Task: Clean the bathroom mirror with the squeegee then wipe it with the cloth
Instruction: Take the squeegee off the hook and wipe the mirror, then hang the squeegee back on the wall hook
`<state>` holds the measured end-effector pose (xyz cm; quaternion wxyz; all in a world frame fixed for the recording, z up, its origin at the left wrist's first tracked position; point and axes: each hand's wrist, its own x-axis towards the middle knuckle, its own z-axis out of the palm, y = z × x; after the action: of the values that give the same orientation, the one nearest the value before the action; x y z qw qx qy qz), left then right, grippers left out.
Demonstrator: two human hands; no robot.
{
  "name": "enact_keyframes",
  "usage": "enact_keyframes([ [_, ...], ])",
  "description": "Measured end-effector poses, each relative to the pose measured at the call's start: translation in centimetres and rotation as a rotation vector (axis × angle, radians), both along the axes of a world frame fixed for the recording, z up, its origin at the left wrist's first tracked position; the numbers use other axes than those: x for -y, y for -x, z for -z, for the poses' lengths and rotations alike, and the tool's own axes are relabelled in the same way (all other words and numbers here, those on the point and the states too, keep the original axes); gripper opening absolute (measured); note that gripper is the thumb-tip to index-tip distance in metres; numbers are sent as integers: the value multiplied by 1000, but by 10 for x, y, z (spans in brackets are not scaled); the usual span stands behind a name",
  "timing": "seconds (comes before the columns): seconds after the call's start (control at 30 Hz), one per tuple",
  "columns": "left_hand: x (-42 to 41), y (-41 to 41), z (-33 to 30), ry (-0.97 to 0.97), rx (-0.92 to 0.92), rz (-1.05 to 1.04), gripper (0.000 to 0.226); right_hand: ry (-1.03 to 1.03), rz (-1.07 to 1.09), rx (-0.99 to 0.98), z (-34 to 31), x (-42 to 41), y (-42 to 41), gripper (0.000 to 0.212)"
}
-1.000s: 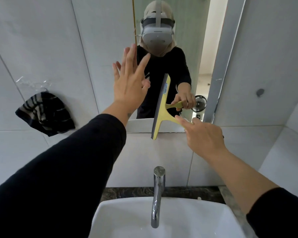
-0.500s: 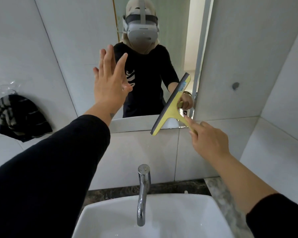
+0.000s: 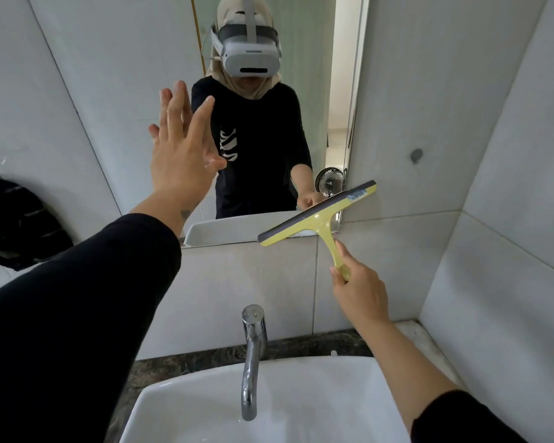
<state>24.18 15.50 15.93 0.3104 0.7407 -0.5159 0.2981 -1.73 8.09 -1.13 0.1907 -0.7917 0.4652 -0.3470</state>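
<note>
The mirror (image 3: 135,75) covers the wall above the sink and reflects a person in a headset. My right hand (image 3: 360,289) grips the handle of a yellow squeegee (image 3: 317,215). Its grey blade lies slanted across the mirror's bottom right corner, its right end up on the tile. My left hand (image 3: 181,155) is flat and open, fingers spread, against the glass left of centre. A dark striped cloth (image 3: 16,222) hangs on the wall at the far left.
A chrome tap (image 3: 252,356) rises over the white basin (image 3: 285,410) right below my arms. A tiled side wall (image 3: 509,187) closes the corner on the right. A dark stone counter strip runs behind the basin.
The squeegee has swung from nearly upright to a shallow slant and moved right and down to the mirror's bottom corner. My left hand stays flat on the glass.
</note>
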Motion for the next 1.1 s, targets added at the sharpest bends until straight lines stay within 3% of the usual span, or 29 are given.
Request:
enact_keyframes([
  [0.37, 3, -1, 1, -7, 8, -13, 88, -134, 5, -25, 29, -13, 7, 50],
  [0.63, -2, 0, -2, -32, 27, -17, 87, -182, 54, -237, 31, -25, 37, 50],
  [0.83, -6, 22, -8, -20, -29, -14, 81, -42, 7, -464, -27, -33, 82, 50],
  [1.0, -2, 70, 7, -43, -99, 329, 70, 52, -71, -639, -89, -31, 94, 49],
  [1.1, -5, 101, 13, -113, -297, 397, 65, 136, -155, -713, -122, -35, 88, 48],
])
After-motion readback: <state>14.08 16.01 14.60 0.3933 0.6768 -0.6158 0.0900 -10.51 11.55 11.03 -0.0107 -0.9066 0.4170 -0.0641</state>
